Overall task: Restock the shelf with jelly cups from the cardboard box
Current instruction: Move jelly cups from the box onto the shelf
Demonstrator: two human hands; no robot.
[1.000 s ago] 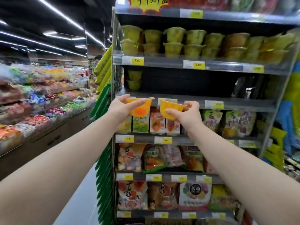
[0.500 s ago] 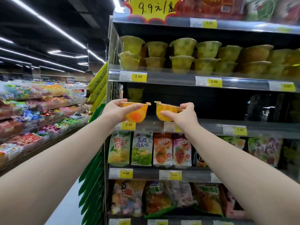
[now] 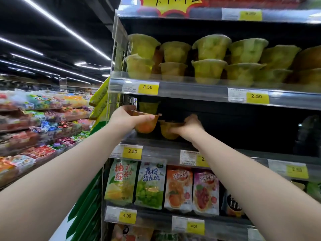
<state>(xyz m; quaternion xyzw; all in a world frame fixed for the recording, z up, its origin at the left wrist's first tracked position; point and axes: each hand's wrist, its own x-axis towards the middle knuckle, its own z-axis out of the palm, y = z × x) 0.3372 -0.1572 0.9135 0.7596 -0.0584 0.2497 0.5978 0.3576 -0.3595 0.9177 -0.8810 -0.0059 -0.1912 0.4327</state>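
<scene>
Jelly cups are sitting in both your hands, inside the dim middle shelf (image 3: pixel 173 150) of the rack. Above it, the upper shelf (image 3: pixel 191 92) is carrying two stacked layers of green cups (image 3: pixel 210 61). Below, snack bags (image 3: pixel 151 185) are hanging in a row. Your left hand (image 3: pixel 126 119) is gripping an orange cup (image 3: pixel 147 125) by its rim at the shelf's left end. Your right hand (image 3: pixel 188 127) is grasping a yellow cup (image 3: pixel 167 130) just beside it, low over the shelf board.
</scene>
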